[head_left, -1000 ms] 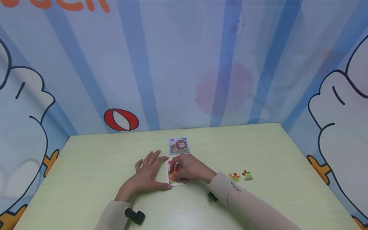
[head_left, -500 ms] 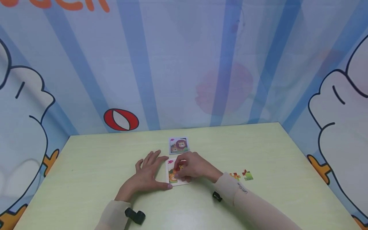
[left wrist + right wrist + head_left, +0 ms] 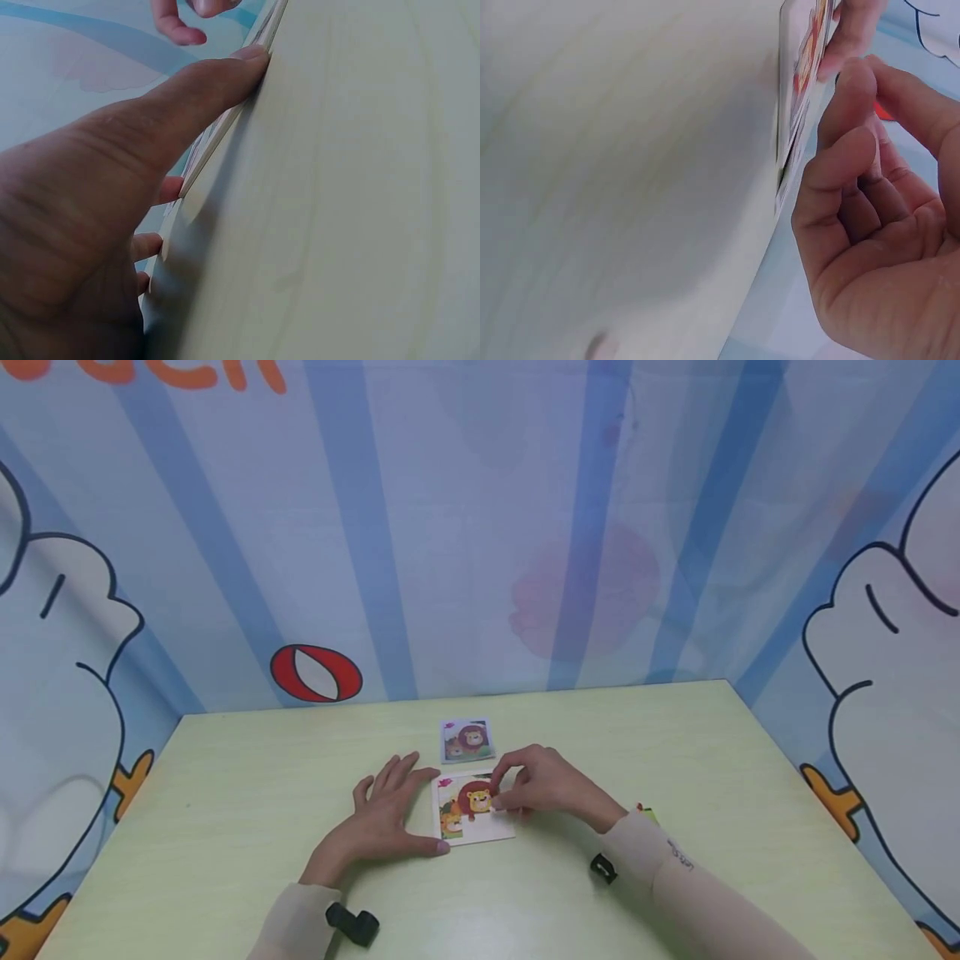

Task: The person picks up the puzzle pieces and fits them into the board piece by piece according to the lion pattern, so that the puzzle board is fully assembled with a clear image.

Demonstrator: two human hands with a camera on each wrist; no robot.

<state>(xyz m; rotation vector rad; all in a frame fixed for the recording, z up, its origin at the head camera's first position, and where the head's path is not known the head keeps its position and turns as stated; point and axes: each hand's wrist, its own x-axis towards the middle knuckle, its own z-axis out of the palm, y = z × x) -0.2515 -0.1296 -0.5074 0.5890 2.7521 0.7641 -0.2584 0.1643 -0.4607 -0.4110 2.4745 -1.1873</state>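
A white-framed jigsaw puzzle board lies on the table, with a lion and a cub pieced together at its upper and left parts and a blank lower right. At its left side rests my left hand, its thumb on the near corner and index finger at the far corner. In the left wrist view this thumb lies along the board's edge. My right hand hovers by the right edge, fingers loosely bent, with no piece seen between them. In the right wrist view the right hand is beside the board.
Beyond the board lies a small lion picture card. A puzzle piece peeks out behind the right sleeve. Black wrist cameras sit under the left cuff and right cuff. A striped cartoon backdrop stands behind the table.
My right hand has moved right from over the board to its right edge, uncovering the lion's face and the blank area. Its sleeve now covers one loose piece. My left hand has stayed put.
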